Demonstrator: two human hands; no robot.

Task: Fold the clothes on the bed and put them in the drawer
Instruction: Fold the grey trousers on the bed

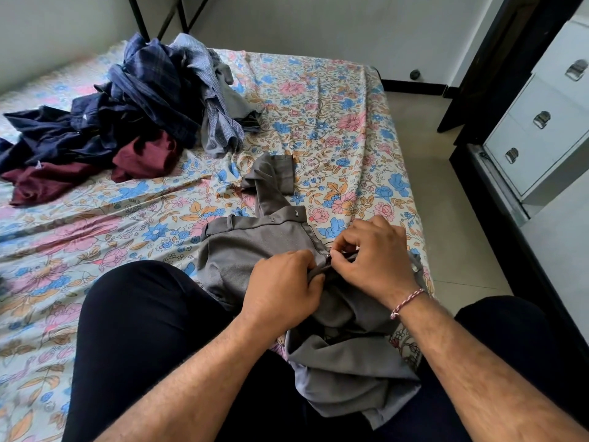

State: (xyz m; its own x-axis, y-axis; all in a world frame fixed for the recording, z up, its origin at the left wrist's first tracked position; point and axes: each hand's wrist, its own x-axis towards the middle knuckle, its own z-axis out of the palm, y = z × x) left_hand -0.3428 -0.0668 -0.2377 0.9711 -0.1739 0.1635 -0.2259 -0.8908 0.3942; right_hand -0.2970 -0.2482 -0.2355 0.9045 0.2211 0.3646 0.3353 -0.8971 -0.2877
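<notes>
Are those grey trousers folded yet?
Not yet. The grey trousers lie rumpled across the lap, both hands, left hand and right hand, pinching the fly.

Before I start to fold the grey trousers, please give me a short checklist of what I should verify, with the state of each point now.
1. Both hands hold the grey trousers: ok. The left hand grips the fabric; the right hand pinches it at the fly.
2. Fly closed: cannot tell, the fingers cover it.
3. Trousers lying flat: not ok, one part is bunched on the lap and the leg is twisted.
4. Free space on the bed for folding: ok, floral sheet is bare ahead.
5. Pile of clothes apart from the trousers: ok.
6. Drawers open: not ok, all look shut.
</notes>
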